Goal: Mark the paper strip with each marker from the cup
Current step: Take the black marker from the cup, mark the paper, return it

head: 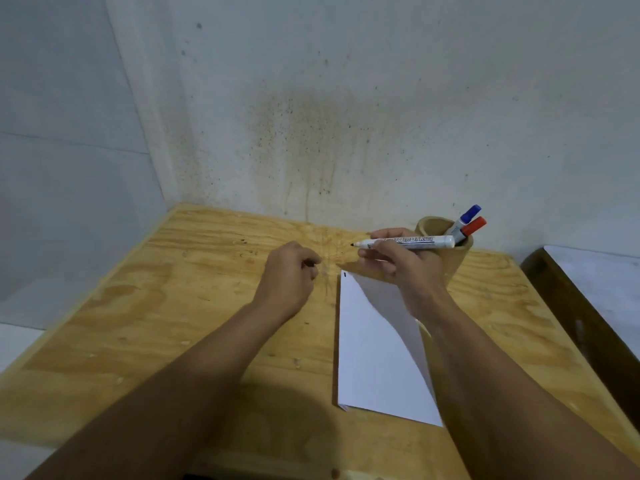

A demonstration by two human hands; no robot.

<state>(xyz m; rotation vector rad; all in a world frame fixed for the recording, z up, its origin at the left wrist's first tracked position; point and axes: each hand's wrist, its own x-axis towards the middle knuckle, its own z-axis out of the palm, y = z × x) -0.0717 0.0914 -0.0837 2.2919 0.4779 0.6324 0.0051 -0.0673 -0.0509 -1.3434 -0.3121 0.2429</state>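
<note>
A long white paper strip point(377, 348) is lying flat on the pale plywood surface point(173, 323), and everything else is placed here relative to it. A small dark mark is showing at the strip's far left corner.

The right hand point(401, 261) is hovering just above the far end of the strip, its forearm crossing over the strip's right edge. It is gripping a white-barrelled uncapped marker with a black tip point(405, 242) between thumb and fingers. The marker is lying nearly level, its tip pointing left, beyond the far end of the strip and clear of the paper.

The left hand point(291, 271) is sitting just left of the strip's far end, fingers curled in tight around something small and dark; whether that is the marker's cap is not clear. It is not touching the strip.

A tan cylindrical cup point(450, 251) is standing upright just beyond the strip's far right corner, partly hidden behind the right hand. Two capped markers are leaning out of it to the right: a white marker with a blue cap point(465, 218) and, just below it, a white marker with a red cap point(472, 228).

Beyond the strip, a stained grey wall point(346, 116) is rising from the far edge of the surface.
</note>
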